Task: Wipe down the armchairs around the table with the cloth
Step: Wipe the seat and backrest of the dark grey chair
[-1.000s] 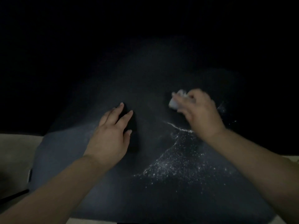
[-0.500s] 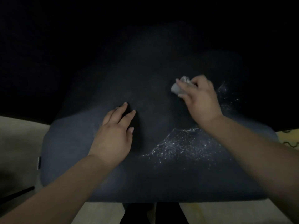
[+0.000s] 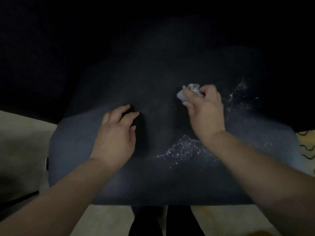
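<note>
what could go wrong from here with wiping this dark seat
1. The cloth is bunched small in the right hand, so each pass likely covers little and may smear the white specks rather than lift them.
2. More specks lie to the right of that hand; in this dim light they could be missed.
3. The left hand rests on the seat cushion, so the patch beneath may go unwiped.

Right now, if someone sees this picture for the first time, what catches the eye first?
Probably the crumpled pale cloth, gripped by the right hand at the centre-right of the dark armchair seat. Next, the glittering white specks scattered on the seat below and to the right of that hand. The left hand rests on the seat, fingers extended.
</note>
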